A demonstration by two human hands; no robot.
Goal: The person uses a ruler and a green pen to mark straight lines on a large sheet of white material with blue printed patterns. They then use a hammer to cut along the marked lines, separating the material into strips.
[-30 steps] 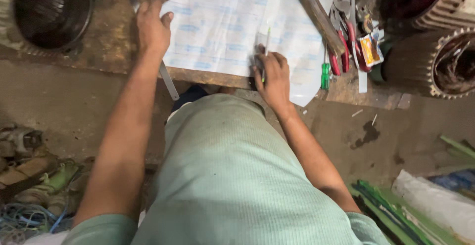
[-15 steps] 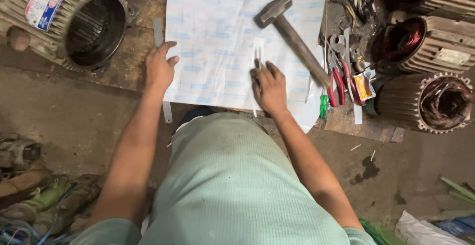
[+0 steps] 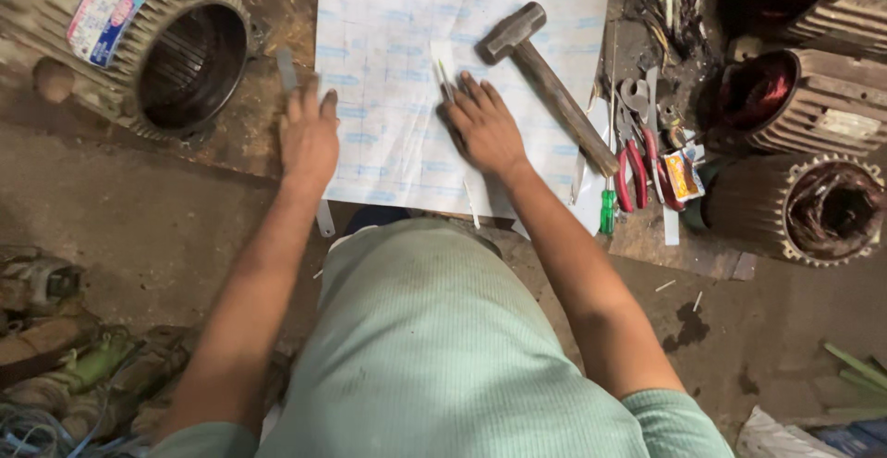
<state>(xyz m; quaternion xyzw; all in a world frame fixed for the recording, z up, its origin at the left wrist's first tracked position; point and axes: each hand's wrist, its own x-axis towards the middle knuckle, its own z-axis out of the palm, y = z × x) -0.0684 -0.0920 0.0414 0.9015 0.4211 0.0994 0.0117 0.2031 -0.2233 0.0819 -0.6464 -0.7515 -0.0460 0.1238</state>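
Whatever thin tool the right hand (image 3: pixel 485 130) pinches is mostly hidden against the sheet (image 3: pixel 397 79), while the left hand (image 3: pixel 309 134) lies flat, empty, on the sheet's edge.

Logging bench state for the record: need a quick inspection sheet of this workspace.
Surface: worn wooden bench, stained.
Job's things: white sheet lying flat; narrow strip under the right hand's fingers.
Clutter: hammer on the sheet; red pliers; green screwdriver.
Hands: left hand flat on the sheet's edge; right hand pressing the sheet.
Cables: tangled wires, bottom left.
Surroundings: empty motor housing; wound stators; dirty floor.
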